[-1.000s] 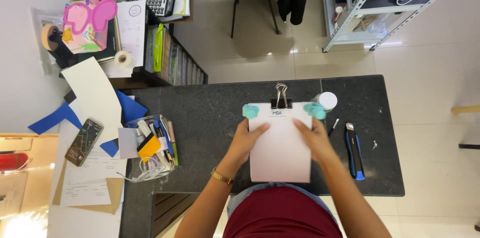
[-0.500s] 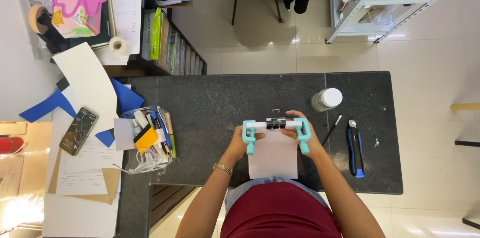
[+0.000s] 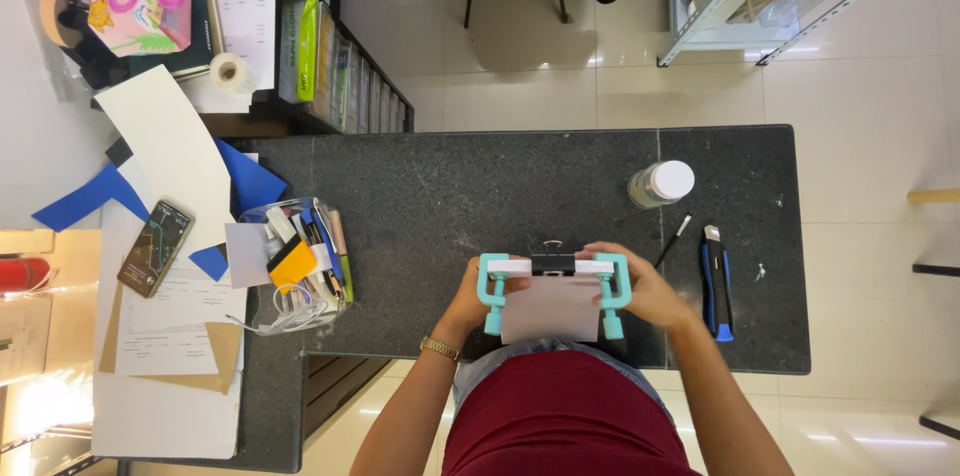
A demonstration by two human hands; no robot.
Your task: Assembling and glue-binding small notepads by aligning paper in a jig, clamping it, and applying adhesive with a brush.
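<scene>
A stack of white paper (image 3: 548, 308) is tilted up on edge near the front of the black stone table (image 3: 500, 186). Two turquoise clamps (image 3: 492, 292) and a black binder clip (image 3: 552, 261) pinch its top edge. My left hand (image 3: 468, 298) grips the left clamp and the stack's left side. My right hand (image 3: 640, 288) grips the right clamp (image 3: 612, 294) and the right side. Both hands are close to my body, above a dark red shirt.
A white-capped jar (image 3: 660, 183), a thin brush (image 3: 674, 240) and a blue-black utility knife (image 3: 716, 281) lie to the right. A clear bin of stationery (image 3: 295, 261), a phone (image 3: 155, 247), blue and white paper sheets (image 3: 170, 151) lie left. Shelves stand beyond the table.
I have pulled the clamped paper stack from flat on the table towards my body and tipped it upright. My hands moved from the sheet's sides onto the clamps.
</scene>
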